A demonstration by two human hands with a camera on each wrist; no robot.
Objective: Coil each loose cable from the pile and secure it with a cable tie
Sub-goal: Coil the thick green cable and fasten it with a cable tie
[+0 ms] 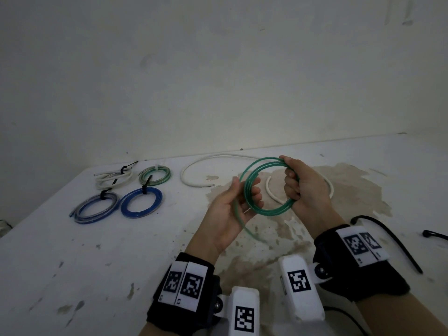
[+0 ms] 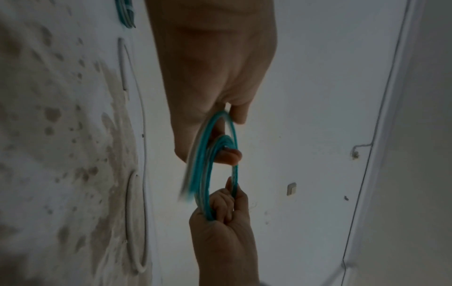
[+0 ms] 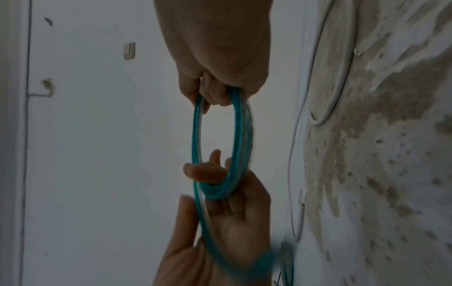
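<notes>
A green cable [image 1: 269, 212] wound into a few loops hangs in the air above the stained white table [image 1: 121, 251]. My right hand [image 1: 294, 187] grips the right side of the coil in a fist. My left hand [image 1: 242, 202] holds the left side, fingers curled through the loops, and the loose tail runs across its palm down toward the table. The left wrist view has the green cable [image 2: 208, 174] between the left hand [image 2: 208, 77] and right hand [image 2: 227, 241]. From the right wrist, the green cable [image 3: 240, 135] spans right hand [image 3: 220, 48] to left hand [image 3: 232, 222].
A loose white cable [image 1: 194, 170] curves over the table behind my hands. Several tied coils lie at the left: white [image 1: 114, 179], green-white [image 1: 155, 175], blue-grey [image 1: 97, 208], blue [image 1: 141, 202]. Black cable ties [image 1: 392, 241] lie at the right. A wall stands close behind.
</notes>
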